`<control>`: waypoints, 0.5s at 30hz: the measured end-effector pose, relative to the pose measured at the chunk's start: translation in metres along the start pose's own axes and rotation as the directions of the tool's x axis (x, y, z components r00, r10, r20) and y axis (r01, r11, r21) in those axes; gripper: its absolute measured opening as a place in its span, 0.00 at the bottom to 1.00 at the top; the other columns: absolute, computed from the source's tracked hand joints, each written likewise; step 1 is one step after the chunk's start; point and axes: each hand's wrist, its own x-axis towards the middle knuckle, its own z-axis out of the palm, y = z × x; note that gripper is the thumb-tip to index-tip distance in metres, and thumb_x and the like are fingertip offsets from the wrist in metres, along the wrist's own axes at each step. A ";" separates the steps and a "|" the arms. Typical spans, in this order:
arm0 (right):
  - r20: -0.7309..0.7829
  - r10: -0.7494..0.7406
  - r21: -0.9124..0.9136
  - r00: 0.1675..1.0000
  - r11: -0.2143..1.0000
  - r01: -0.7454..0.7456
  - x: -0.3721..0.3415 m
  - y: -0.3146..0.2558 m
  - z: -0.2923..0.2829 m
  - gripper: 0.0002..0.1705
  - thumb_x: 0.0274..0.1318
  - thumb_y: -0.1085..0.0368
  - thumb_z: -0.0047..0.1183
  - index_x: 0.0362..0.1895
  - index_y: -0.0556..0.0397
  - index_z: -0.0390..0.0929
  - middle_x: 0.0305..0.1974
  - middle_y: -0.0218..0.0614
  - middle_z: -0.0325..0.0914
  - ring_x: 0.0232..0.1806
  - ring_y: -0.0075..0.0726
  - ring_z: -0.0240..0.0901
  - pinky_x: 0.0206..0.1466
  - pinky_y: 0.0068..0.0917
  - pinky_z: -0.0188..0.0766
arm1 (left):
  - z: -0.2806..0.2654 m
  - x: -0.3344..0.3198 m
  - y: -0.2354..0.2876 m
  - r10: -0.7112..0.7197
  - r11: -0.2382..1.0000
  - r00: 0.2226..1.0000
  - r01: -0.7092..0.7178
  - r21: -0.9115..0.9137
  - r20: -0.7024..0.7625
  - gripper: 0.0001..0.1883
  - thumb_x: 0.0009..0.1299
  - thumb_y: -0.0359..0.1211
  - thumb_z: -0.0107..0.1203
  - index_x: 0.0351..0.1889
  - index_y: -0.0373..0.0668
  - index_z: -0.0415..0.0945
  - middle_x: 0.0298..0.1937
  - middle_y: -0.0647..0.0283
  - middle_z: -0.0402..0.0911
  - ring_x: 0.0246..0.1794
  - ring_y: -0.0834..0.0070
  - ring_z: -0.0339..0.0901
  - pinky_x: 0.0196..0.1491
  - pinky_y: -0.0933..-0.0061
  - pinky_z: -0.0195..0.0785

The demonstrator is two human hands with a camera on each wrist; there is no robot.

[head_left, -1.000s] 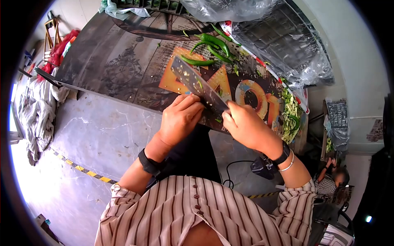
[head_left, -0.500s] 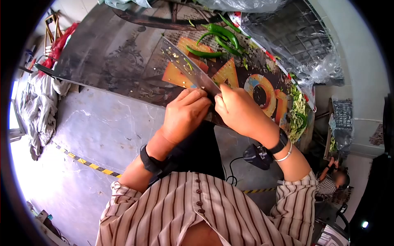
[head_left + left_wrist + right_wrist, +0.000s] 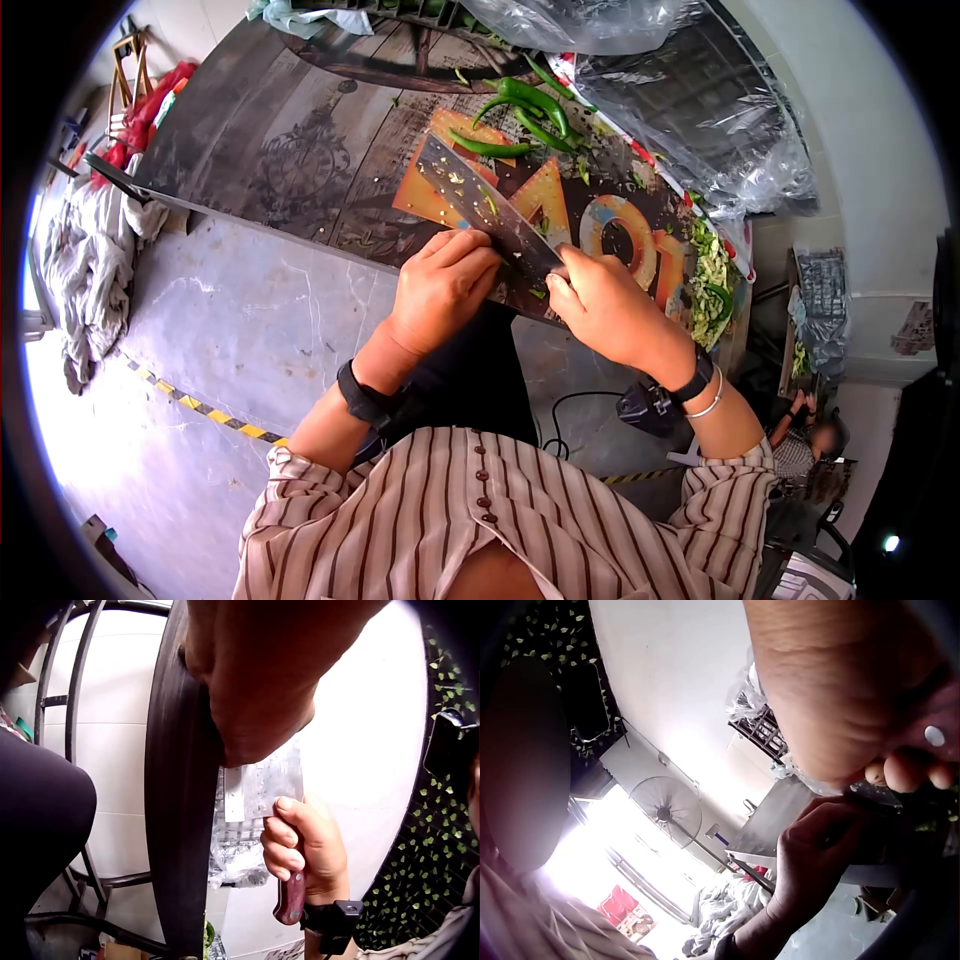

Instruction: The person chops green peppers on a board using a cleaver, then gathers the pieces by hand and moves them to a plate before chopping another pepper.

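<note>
My right hand (image 3: 620, 310) grips a cleaver by its dark red riveted handle (image 3: 291, 898), thumb near the blade's base. The broad blade (image 3: 480, 195), flecked with pale seeds and green bits, slants up-left over the table. Close against the blade, my left hand (image 3: 445, 280) has its fingers bunched and pinches a green chili pepper, mostly hidden by hand and blade. Whole green chili peppers (image 3: 540, 100) lie beyond the blade. Chopped green pepper (image 3: 710, 290) is heaped along the table's right edge.
The printed tabletop (image 3: 220, 140) carries scattered seeds and scraps. Clear plastic sheeting (image 3: 690, 110) covers a dark crate at the back right. A black crate (image 3: 430, 12) and pale cloth (image 3: 310, 20) sit at the far edge. Another person (image 3: 805, 440) is at the far right.
The blade shifted up-left, then came back down-right with my right hand. The view dipped and returned. My left hand stays bunched beside the blade.
</note>
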 end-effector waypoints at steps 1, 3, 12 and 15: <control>0.015 0.005 0.011 1.000 1.000 -0.006 0.000 0.000 0.001 0.10 0.61 0.68 0.46 0.32 0.65 0.67 0.21 0.60 0.71 0.27 0.67 0.72 0.30 0.51 0.66 | -0.002 -0.001 0.001 -0.005 1.000 1.000 0.005 -0.004 0.007 0.09 0.53 0.25 0.64 0.31 0.45 0.79 0.37 0.66 0.79 0.39 0.65 0.79 0.42 0.69 0.74; 0.064 0.051 0.002 0.997 0.999 -0.051 0.000 -0.003 0.000 0.10 0.61 0.68 0.47 0.34 0.66 0.67 0.21 0.59 0.72 0.27 0.67 0.72 0.30 0.51 0.67 | -0.002 -0.001 0.001 -0.014 1.000 1.000 0.014 0.000 0.022 0.09 0.53 0.25 0.64 0.31 0.45 0.79 0.37 0.66 0.79 0.39 0.66 0.79 0.42 0.69 0.74; -0.042 -0.064 -0.081 0.997 0.995 0.061 0.027 -0.002 0.018 0.12 0.60 0.67 0.48 0.32 0.66 0.67 0.23 0.60 0.73 0.30 0.67 0.74 0.32 0.51 0.70 | -0.004 0.001 0.001 -0.013 1.000 0.998 0.013 0.009 0.061 0.08 0.54 0.26 0.64 0.32 0.45 0.80 0.37 0.67 0.80 0.40 0.67 0.79 0.42 0.70 0.74; -0.111 -0.095 -0.056 0.989 0.994 0.089 0.034 0.004 0.026 0.12 0.61 0.66 0.48 0.31 0.64 0.68 0.24 0.61 0.74 0.31 0.68 0.74 0.33 0.52 0.70 | -0.009 0.000 0.001 0.033 0.998 0.998 -0.035 0.043 0.053 0.08 0.54 0.27 0.64 0.32 0.45 0.80 0.37 0.67 0.80 0.40 0.67 0.80 0.43 0.70 0.74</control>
